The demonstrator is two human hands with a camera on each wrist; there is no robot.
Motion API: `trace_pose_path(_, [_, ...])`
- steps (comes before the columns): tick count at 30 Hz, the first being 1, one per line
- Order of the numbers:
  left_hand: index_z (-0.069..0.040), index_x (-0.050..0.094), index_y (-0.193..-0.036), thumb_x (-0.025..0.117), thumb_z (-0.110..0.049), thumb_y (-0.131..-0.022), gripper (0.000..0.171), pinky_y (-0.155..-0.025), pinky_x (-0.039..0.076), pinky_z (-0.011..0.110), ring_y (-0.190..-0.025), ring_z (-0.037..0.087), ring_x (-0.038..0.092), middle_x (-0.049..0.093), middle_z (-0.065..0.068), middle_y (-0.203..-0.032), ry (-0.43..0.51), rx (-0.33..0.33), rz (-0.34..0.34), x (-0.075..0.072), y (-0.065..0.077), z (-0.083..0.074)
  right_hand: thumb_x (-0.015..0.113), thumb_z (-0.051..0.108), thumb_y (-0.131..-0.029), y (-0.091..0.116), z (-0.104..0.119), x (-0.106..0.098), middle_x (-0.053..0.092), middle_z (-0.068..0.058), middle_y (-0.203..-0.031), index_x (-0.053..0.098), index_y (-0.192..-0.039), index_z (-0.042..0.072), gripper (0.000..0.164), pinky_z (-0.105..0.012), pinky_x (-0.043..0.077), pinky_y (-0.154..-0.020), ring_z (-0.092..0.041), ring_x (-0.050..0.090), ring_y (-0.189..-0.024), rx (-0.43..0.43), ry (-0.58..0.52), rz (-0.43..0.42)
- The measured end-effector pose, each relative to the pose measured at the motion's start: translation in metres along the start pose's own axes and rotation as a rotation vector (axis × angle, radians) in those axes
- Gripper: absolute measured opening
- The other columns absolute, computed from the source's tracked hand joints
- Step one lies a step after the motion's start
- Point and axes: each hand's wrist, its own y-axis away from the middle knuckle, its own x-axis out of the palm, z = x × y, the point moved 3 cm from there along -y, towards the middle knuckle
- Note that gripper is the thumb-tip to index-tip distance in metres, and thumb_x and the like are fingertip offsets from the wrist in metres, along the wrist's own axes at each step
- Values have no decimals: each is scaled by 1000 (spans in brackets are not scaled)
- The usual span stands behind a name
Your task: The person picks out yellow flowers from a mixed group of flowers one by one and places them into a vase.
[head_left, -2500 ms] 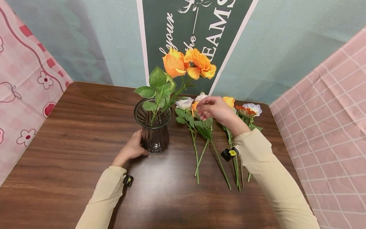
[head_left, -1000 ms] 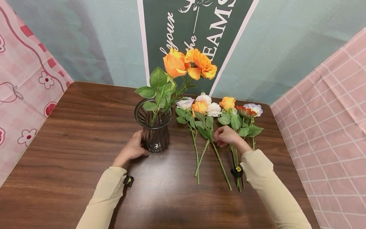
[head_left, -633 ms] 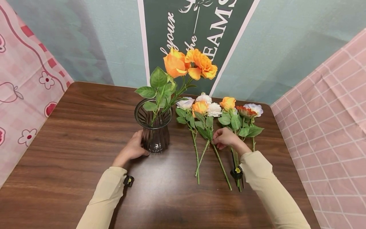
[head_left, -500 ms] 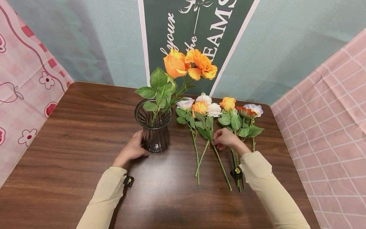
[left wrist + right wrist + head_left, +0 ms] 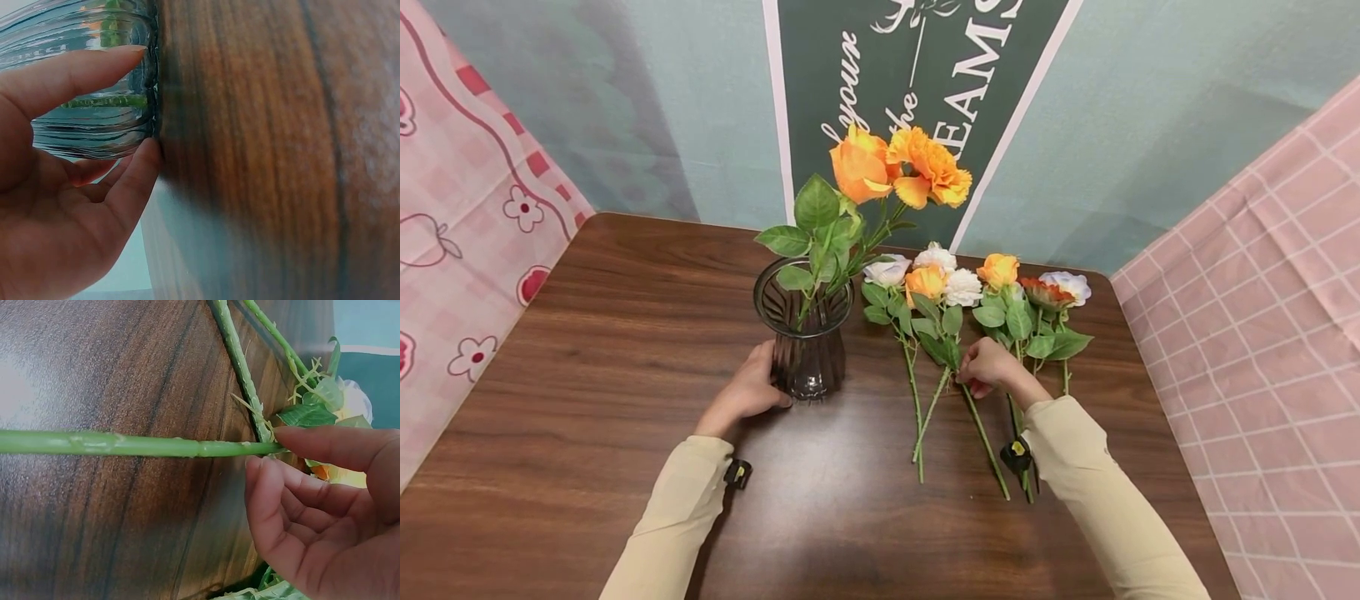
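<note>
My left hand (image 5: 747,388) holds the base of a dark ribbed glass vase (image 5: 808,367), thumb on the near side and fingers round the other. In the left wrist view the thumb (image 5: 94,72) lies along the clear-looking vase wall (image 5: 50,134), green stems showing through. An orange rose (image 5: 860,167) and an orange carnation (image 5: 931,171) stand in the vase, leaning right. To the right, my right hand (image 5: 992,367) pinches a green flower stem (image 5: 985,440) just below its leaves. Thumb and fingertips meet on that stem (image 5: 156,446) in the right wrist view; it crosses another stem (image 5: 237,359).
Around the right hand lie white carnations (image 5: 962,287), an orange rose (image 5: 927,282), a pale rose (image 5: 887,271), a yellow-orange rose (image 5: 997,271) and a rust-red flower (image 5: 1047,292). They rest on a brown wooden table (image 5: 625,333) before a cloth wall with a green banner (image 5: 820,75).
The right hand has come down from over the flower heads to a flower stem and now pinches it, shifting only slightly lately. The left hand and vase have stayed put.
</note>
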Motion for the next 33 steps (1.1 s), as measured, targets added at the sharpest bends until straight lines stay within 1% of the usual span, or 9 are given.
trace_pose_path(3, [11,28,-131,74,-1,-56,88,-96,32,50,-114,40,38,36,31,-125,-2,3,-1,0,0,-1,61,-5,-77,1,0,0,55,-8,-57,55,-72,-3,7,-32,51,-48,-16,54,-45,21,5,3])
trace_pose_path(10, [11,27,-131,74,-1,-55,90,-97,31,50,-115,42,37,36,32,-126,1,7,-2,0,0,-2,61,-6,-76,1,0,2,56,-9,-52,60,-73,-8,4,-31,51,-46,-15,54,-42,30,25,28])
trace_pose_path(16, [11,28,-131,74,-1,-56,89,-97,31,50,-115,41,37,36,31,-125,3,4,-4,-1,0,-2,59,-8,-77,2,0,1,56,-10,-54,59,-75,-9,3,-32,51,-47,-15,54,-43,23,17,56])
trace_pose_path(23, [11,27,-131,73,0,-56,89,-98,31,50,-116,41,37,35,31,-127,14,-8,-3,0,0,1,58,-11,-77,4,0,0,54,-10,-58,55,-75,-7,5,-33,52,-48,-16,55,-44,-13,11,83])
trace_pose_path(33, [11,29,-130,74,0,-56,88,-98,31,49,-116,40,37,36,31,-126,11,1,-8,1,-2,2,58,-12,-76,7,1,-2,54,-12,-61,54,-76,-7,6,-36,53,-51,-18,57,-46,-21,4,83])
